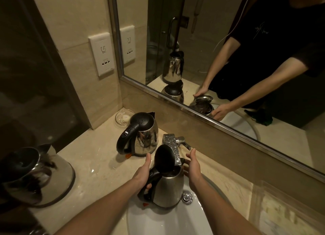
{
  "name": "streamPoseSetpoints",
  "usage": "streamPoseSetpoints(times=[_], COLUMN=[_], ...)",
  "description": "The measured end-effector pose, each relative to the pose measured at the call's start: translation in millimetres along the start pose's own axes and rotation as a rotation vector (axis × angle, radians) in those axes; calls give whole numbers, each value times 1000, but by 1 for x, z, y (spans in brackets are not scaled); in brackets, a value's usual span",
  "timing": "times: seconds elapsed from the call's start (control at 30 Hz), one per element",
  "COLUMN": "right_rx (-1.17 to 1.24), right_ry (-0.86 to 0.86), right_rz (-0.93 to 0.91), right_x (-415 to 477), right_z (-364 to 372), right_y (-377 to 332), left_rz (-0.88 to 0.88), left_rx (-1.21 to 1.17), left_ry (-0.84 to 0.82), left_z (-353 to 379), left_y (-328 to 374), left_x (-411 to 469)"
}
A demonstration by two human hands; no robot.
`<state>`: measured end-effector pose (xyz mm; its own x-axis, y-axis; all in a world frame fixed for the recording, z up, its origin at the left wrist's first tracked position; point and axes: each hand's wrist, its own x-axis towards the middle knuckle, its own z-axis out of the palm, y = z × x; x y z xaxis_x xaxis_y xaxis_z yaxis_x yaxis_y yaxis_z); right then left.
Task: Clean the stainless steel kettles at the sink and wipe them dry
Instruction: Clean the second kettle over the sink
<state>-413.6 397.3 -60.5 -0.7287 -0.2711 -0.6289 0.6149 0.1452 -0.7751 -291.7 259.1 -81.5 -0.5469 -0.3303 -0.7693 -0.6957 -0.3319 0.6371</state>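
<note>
A stainless steel kettle (167,189) with its black lid flipped up stands over the white sink (163,220), right under the faucet (173,146). My left hand (143,173) grips its black handle. My right hand (192,166) is beside the kettle's spout side, fingers straight, and I cannot tell whether it touches the body. A second steel kettle (140,136) with a shut black lid stands on the counter behind and to the left. A third kettle (35,175) stands blurred at the near left.
A glass dish (124,118) with a small white item sits in the counter's back corner. A wall socket (102,54) is above it. A large mirror (219,50) runs along the back wall. The sink's drain plug (187,197) shows beside the kettle.
</note>
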Motion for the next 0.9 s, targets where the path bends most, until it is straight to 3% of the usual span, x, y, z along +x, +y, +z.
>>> streamPoseSetpoints(times=[0.9], right_rx=[-12], right_ry=[-9], right_rz=[-2], right_x=[1], right_z=[0], right_y=[1], left_rz=[15], left_rx=[31], left_ry=[8], left_z=[1], left_y=[3], left_x=[-11])
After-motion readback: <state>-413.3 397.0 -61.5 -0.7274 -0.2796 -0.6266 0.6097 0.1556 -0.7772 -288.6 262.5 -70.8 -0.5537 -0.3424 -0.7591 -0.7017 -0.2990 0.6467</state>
